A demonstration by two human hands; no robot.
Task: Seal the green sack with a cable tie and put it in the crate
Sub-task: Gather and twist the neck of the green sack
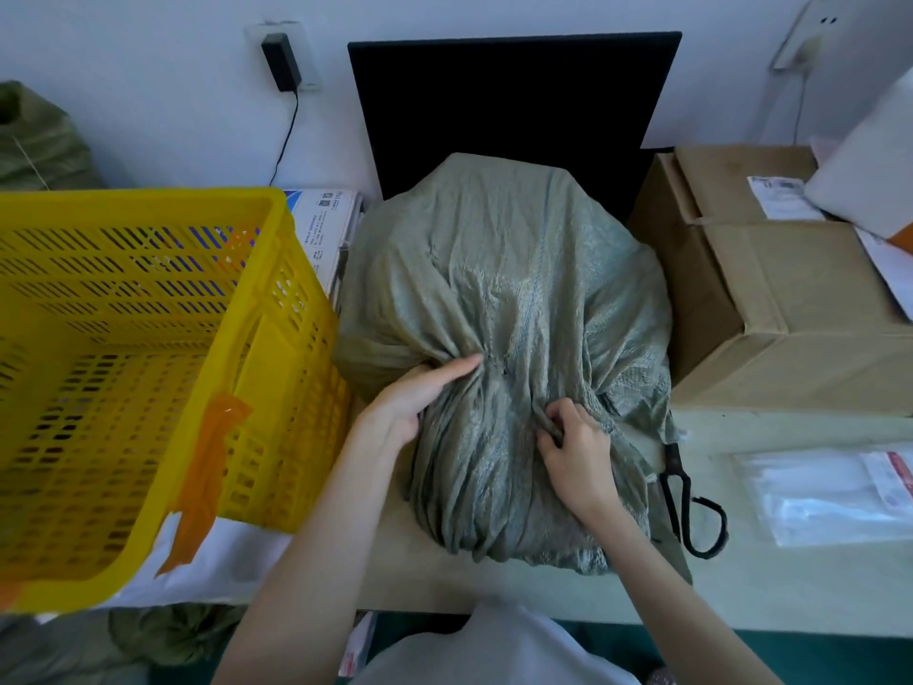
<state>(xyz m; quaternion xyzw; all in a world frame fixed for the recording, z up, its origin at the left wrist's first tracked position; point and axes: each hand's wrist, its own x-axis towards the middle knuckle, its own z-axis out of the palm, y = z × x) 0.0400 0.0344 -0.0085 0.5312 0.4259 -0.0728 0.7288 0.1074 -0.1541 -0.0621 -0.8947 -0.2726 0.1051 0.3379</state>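
Observation:
The green woven sack (504, 269) lies full on the table in front of me, its loose mouth bunched toward my body. My left hand (420, 395) grips the gathered neck from the left, thumb stretched over the folds. My right hand (575, 449) pinches a fold of the same neck on the right side. No cable tie is visible; a small dark speck sits at the gather. The yellow slotted crate (148, 368) stands open on the left, touching the sack's side, with orange tape on its near corner.
Black scissors (684, 496) lie just right of the sack's mouth. Cardboard boxes (770, 299) stand at the right, clear plastic bags (830, 496) in front of them. A black board (509, 101) leans on the wall behind. Another green sack (34, 140) sits far left.

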